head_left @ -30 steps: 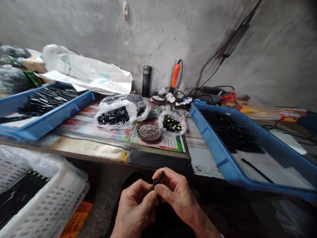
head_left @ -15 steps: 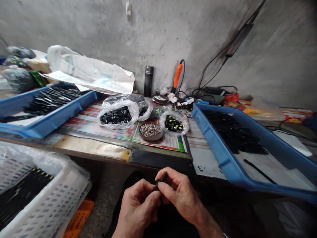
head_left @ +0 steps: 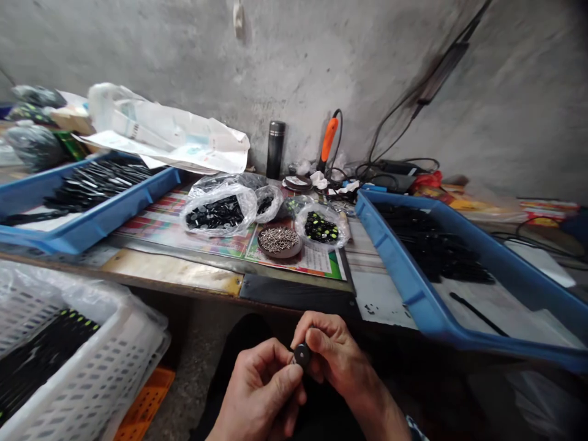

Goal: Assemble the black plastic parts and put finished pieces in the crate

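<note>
Since the earlier frame, the small black part [head_left: 302, 353] has turned, so that a round face with a pale central dot now shows, and both hands have shifted slightly. The left hand [head_left: 264, 386] and the right hand [head_left: 342, 358] meet around the part, thumbs and fingers pinched narrowly on it, just off the front edge of the table [head_left: 172, 269] and below it in view. Near the middle of that edge, a round dish [head_left: 296, 250] holds small metal screws [head_left: 278, 239]. Just right of it sits an open plastic bag [head_left: 342, 236] of black and yellow-green pieces; to its left, a larger clear bag [head_left: 250, 205] of black pieces. Blue trays of slim black parts lie toward the table's left and right ends. At the back edge, a black flask [head_left: 275, 152] stands upright near an orange-handled tool [head_left: 329, 139].
</note>
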The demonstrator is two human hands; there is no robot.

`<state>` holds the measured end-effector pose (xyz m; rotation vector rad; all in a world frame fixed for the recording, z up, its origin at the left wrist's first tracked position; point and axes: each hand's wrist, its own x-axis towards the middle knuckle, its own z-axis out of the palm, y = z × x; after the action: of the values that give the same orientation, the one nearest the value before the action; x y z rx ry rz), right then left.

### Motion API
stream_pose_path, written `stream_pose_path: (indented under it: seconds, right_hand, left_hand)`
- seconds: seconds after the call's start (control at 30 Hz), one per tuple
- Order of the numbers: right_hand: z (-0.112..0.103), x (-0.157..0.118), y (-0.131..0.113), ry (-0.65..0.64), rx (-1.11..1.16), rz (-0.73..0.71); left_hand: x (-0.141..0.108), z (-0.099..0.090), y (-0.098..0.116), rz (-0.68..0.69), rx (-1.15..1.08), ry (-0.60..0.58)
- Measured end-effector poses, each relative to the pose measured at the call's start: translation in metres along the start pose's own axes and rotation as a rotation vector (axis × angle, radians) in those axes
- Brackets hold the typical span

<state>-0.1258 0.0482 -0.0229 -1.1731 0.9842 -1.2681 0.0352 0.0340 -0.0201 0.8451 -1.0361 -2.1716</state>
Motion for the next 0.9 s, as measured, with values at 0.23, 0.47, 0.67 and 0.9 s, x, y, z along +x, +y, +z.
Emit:
stream_pose_path:
  seconds: [0.23,0.47,0.67,0.9]
  right_hand:
    - [0.018,-0.002,-0.001,0.289,-0.282,-0.174]
    - [0.008,-0.004,-0.007,0.102,-0.155,0.016]
    - [0.015,-0.002,-0.011,0.224,-0.353,0.001]
    - [0.005,-0.004,-0.004,0.111,-0.218,0.055]
  left_hand:
    - [0.002,0.003,-0.001,0.015,-0.005,0.12]
    - [0.005,0.007,0.006,0.054,0.066,0.187]
    - [0.005,0.002,-0.001,0.066,0.154,0.203]
    - [0.007,-0.001,0.007,0.036,0.12,0.128]
